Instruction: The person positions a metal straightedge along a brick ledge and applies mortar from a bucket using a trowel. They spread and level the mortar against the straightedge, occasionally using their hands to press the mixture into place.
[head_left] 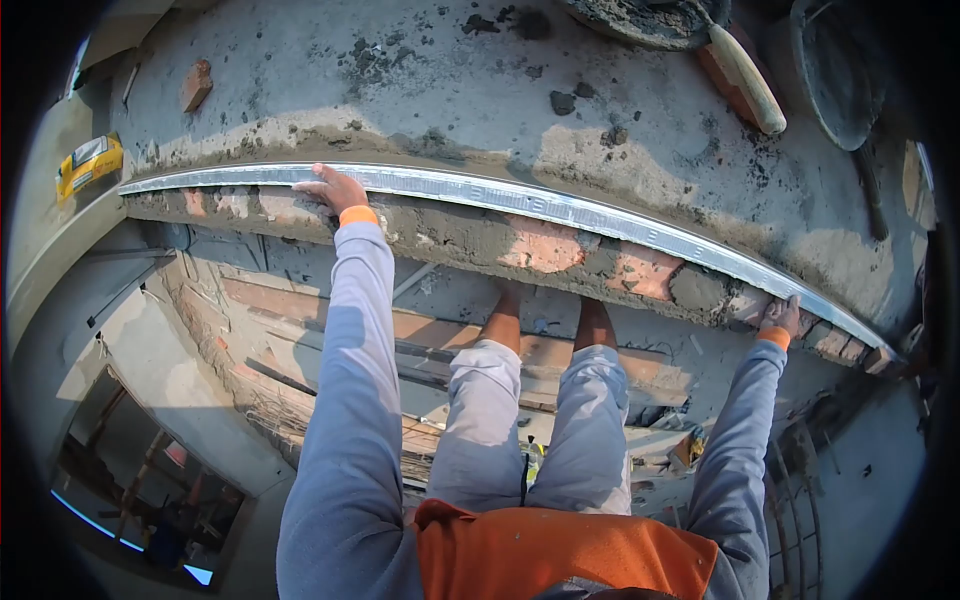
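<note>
1. Along the brick course [545,246], the metal straightedge [545,207] lay lengthwise.
2. Your left hand [335,191] held it left of centre, fingers over it; your right hand [781,316] held it toward the right end.
3. Good alignment likely called for even, light pressure from both hands.

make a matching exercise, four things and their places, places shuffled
1. long silver metal straightedge
2. yellow printed bag
3. small reddish brick chunk
4. pale wooden trowel handle

A. upper left, on the grey spattered surface
B. upper right, beside an orange-red brick
C. touched by left hand and right hand
D. just past the straightedge's left end

1-C, 2-D, 3-A, 4-B
</note>
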